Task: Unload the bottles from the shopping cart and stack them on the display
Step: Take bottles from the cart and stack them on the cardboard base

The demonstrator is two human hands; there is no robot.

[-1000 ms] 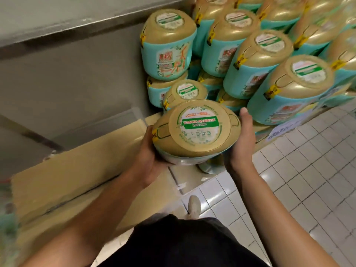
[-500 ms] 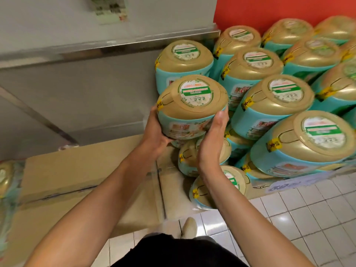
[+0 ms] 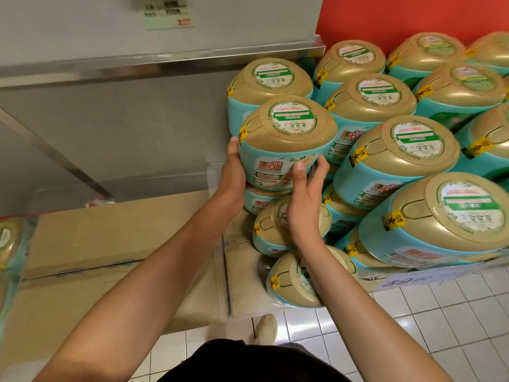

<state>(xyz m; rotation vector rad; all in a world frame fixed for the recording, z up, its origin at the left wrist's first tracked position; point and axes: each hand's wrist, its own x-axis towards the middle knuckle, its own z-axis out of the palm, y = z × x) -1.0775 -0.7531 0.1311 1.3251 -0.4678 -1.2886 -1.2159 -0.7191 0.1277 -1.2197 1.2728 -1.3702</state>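
A teal bottle with a gold lid [image 3: 286, 139] is held between both hands at the left end of the display stack [image 3: 396, 150]. My left hand [image 3: 232, 175] grips its left side. My right hand [image 3: 304, 199] cups its lower right front, fingers curled against the label. The bottle sits on top of another teal bottle [image 3: 259, 201] and in front of one at the back [image 3: 268, 81]. Several like bottles are piled in tiers to the right. The shopping cart is not in view.
A brown cardboard box [image 3: 110, 244] lies to the left of the stack under a grey metal shelf [image 3: 137, 62]. A red wall [image 3: 413, 20] stands behind the stack. White floor tiles [image 3: 440, 321] run along the front right. My shoe [image 3: 265, 328] is near the display's base.
Both hands lifted the bottle from waist height up and onto the left end of the stack. My right hand slid from the bottle's right side toward its lower front.
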